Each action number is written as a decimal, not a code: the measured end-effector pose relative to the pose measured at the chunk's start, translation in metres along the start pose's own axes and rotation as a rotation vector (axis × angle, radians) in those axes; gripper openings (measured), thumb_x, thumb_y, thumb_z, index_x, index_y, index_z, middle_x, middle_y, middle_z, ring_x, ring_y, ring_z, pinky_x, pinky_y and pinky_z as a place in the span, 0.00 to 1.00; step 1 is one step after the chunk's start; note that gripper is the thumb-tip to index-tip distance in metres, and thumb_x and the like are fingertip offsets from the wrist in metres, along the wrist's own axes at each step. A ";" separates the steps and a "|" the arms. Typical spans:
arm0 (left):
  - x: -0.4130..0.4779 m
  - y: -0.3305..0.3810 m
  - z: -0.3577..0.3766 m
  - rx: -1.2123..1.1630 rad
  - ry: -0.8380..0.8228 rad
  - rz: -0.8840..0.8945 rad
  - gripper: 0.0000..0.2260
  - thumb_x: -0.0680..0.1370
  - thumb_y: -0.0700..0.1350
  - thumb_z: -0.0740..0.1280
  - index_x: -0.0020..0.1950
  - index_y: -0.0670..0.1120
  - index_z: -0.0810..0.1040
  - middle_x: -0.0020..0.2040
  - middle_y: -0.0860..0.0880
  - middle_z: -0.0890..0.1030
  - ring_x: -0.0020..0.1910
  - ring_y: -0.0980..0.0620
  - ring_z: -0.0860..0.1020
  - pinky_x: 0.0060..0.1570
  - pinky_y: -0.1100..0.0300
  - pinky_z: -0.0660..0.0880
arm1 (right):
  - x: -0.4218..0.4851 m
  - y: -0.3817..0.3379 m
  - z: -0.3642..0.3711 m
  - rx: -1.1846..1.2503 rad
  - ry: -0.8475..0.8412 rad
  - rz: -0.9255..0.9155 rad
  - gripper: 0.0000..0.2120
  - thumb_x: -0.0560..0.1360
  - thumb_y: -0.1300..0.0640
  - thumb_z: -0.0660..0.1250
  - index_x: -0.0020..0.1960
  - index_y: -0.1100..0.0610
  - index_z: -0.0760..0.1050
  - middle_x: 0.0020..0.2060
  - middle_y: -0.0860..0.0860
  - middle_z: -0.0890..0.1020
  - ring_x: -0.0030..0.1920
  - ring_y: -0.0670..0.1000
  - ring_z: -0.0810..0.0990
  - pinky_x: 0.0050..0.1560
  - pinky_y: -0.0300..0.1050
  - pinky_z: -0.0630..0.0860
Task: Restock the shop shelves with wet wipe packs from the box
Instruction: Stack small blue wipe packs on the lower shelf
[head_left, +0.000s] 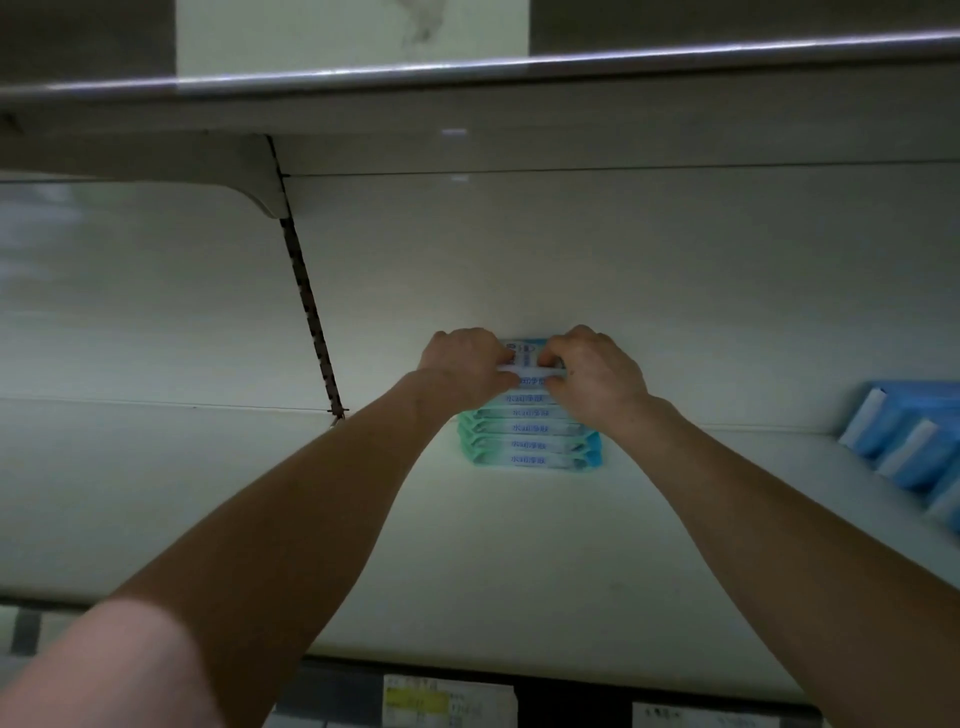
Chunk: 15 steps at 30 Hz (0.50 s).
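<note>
A flat teal-and-white plastic wet wipe pack (529, 370) is pinched at both ends by the left hand (467, 369) and right hand (597, 375), on the pile of matching packs (530, 441) on the white metal shelf (467, 545). If released off-centre, the pile could be toppled.

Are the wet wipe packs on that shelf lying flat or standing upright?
Lying flat, stacked: the wet wipe packs show only thin front edges, one above another, on the shelf.

I have one head camera only: it faces forward into the shelf (519, 545) from close, with the upper shelf (467, 78) edge overhead.
</note>
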<state>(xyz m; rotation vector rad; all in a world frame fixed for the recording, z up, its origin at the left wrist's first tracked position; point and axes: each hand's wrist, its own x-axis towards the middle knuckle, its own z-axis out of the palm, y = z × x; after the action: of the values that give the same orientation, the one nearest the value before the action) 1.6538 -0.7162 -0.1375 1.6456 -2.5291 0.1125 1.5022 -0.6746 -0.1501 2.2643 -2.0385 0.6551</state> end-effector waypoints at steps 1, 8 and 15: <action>-0.001 0.001 0.001 0.000 0.004 -0.003 0.17 0.80 0.56 0.60 0.63 0.50 0.78 0.56 0.47 0.79 0.54 0.48 0.77 0.48 0.59 0.64 | -0.001 -0.001 0.001 -0.008 0.004 0.006 0.11 0.76 0.59 0.64 0.58 0.54 0.76 0.58 0.55 0.74 0.57 0.56 0.73 0.52 0.47 0.72; -0.012 0.001 -0.003 -0.107 -0.007 -0.019 0.18 0.78 0.53 0.63 0.67 0.52 0.75 0.60 0.45 0.75 0.57 0.45 0.75 0.54 0.55 0.70 | -0.006 -0.017 -0.014 -0.144 -0.090 0.007 0.16 0.78 0.55 0.63 0.64 0.54 0.74 0.60 0.56 0.73 0.60 0.57 0.72 0.57 0.48 0.67; -0.044 -0.018 -0.011 -0.160 0.082 -0.150 0.18 0.78 0.48 0.63 0.68 0.52 0.72 0.62 0.44 0.72 0.62 0.43 0.73 0.59 0.52 0.68 | -0.020 -0.064 -0.009 -0.067 -0.025 -0.105 0.15 0.78 0.59 0.61 0.63 0.56 0.76 0.59 0.57 0.75 0.60 0.59 0.72 0.56 0.49 0.70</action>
<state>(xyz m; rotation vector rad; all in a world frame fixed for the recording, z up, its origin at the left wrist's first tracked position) 1.6886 -0.6817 -0.1329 1.7222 -2.2810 -0.0347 1.5597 -0.6437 -0.1320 2.3342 -1.9056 0.5462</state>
